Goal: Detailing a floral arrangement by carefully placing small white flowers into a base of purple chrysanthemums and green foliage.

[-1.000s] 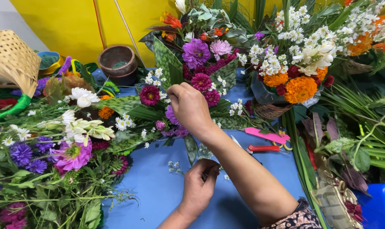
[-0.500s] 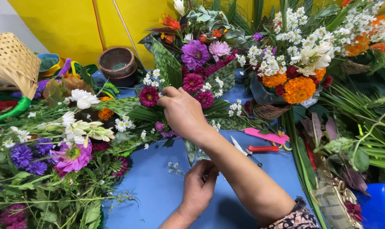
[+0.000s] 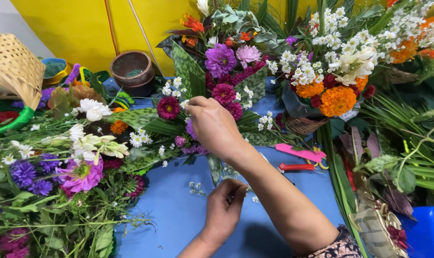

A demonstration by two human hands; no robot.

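Note:
A hand-held bouquet of magenta and purple flowers with patterned green leaves lies over the blue table. My left hand is closed around its stems at the lower end. My right hand reaches in from the lower right and rests on the flower heads. Its fingertips pinch a sprig of small white flowers beside a magenta bloom. What lies under the palm is hidden.
Loose cut flowers and greens are heaped at left. A woven basket and a brown clay pot stand behind. Pink-handled scissors lie right of my arm. An orange and white arrangement and long leaves fill the right.
My right hand has shifted slightly among the flower heads, fingertips now at the white sprig. My left hand keeps its hold on the stems.

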